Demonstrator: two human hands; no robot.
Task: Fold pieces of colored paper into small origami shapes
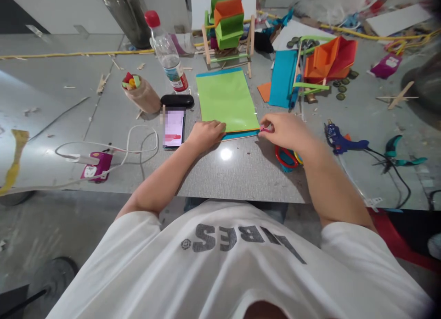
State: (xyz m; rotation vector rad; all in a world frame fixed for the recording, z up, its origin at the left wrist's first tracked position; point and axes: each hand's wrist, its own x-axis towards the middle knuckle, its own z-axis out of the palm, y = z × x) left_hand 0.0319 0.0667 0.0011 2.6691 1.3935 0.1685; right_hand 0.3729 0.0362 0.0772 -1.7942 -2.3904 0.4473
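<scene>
Lime-green paper, one flat rectangular sheet (227,98), lies uppermost in a pile of coloured sheets on the grey speckled tabletop (206,176), directly before the person. Along its near side, a narrow blue paper edge (239,135) comes out from below. The left hand (208,133) rests with bent fingers upon the near left corner; it presses there, I think, and does not clasp anything that I can see. The right hand (287,131) pinches a small pink object (264,129) between thumb and fingers, at the near right corner; what it is exactly, I cannot tell.

For good work at this edge, in my judgement, the left hand should press firmly, because loose layers can slide against each other. The right hand should move gently and low, so the corner does not crease. The red-and-yellow looped handles (277,156), probably of scissors, lie close to the right forearm, so the elbow needs some care.
</scene>
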